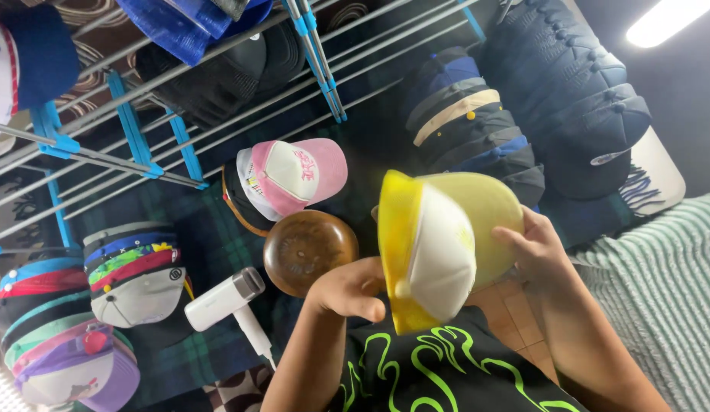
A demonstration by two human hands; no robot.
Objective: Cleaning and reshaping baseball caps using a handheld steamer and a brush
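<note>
Fingers [515, 238] of our right hand [539, 255] curl over the back of the yellow cap [446, 244], clamped on its mesh crown, while our left hand [353, 288] closes around the brim edge from the other side, its fingers folded together on the yellow visor. We hold the cap up in the air between both hands, tilted, its white front panel facing the camera, above the dark plaid cloth [210, 229] that covers the surface below.

Just beside our left hand lies a round wooden bowl-shaped form [309, 250], and near it a white handheld steamer [229, 301] rests on the cloth with its handle pointing toward us. Beyond the wooden form sits a pink and white cap [292, 177], on top of a dark cap whose rim shows at its side. To the far left we see two stacks of caps: a nearer stack [135, 273] with grey, red, green and blue brims, and an outer stack [61, 336] ending in a purple cap. Behind the yellow cap stands another stack of dark blue caps [473, 122], partly hidden by what we hold, and further right a long row of navy caps [580, 84]. A metal drying rack with blue joints [141, 130] spans the top, carrying a black cap [225, 72]. A striped green fabric [660, 282] lies at the right.
</note>
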